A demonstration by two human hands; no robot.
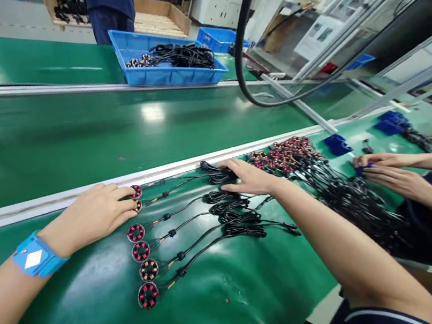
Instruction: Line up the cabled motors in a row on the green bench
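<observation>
Six round motor stators with red or copper windings lie in a column on the green bench, each wired to a black cable. My left hand [100, 214] is at the top of the column, its stretched fingertips touching the two uppermost stators [137, 198]. Below it sit the other stators, such as the lowest stator [148, 295]. My right hand [251, 177] reaches over the upper coiled cables, thumb and fingers apart, touching the top cable coil [217, 172]. More cable coils [234, 216] lie below that hand. Part of the top coil is hidden under my fingers.
To the right is a heap of stators [291, 153] with tangled black cables [352, 206]. A co-worker's hands [391, 168] handle a blue piece there. A blue tray [174, 73] of cables stands across the bench. A black hose [240, 66] hangs overhead.
</observation>
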